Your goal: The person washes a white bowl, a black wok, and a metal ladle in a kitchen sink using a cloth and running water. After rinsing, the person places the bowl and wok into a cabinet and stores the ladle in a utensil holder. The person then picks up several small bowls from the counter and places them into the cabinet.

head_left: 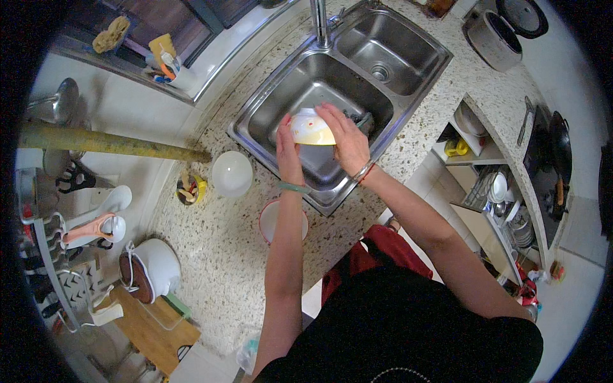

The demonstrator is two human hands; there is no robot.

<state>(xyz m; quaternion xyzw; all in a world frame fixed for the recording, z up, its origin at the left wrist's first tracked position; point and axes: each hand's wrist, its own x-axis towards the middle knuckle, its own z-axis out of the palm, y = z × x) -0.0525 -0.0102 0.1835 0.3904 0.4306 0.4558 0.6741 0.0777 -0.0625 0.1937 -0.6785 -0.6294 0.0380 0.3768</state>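
Note:
Over the larger sink basin (268,96), a white bowl with a yellow band and small red marks (311,129) is tilted on its side between my two hands. My left hand (289,150) presses its left side, with a green bangle at the wrist. Fingers of my right hand (350,143) wrap over the bowl's right side; a bracelet and red cord circle that wrist. Behind my right hand lies something dark (365,122), partly hidden in the basin. On the counter left of the sink stand a plain white bowl (232,174) and a red-rimmed white bowl (271,220), partly covered by my left forearm.
The faucet (321,25) rises behind the basin, with a second basin (396,51) to its right. A small yellow container (201,189) stands beside the plain bowl. Left, a rack of utensils (70,268) and a white pot (159,268). An open dish cabinet (479,223) is at right.

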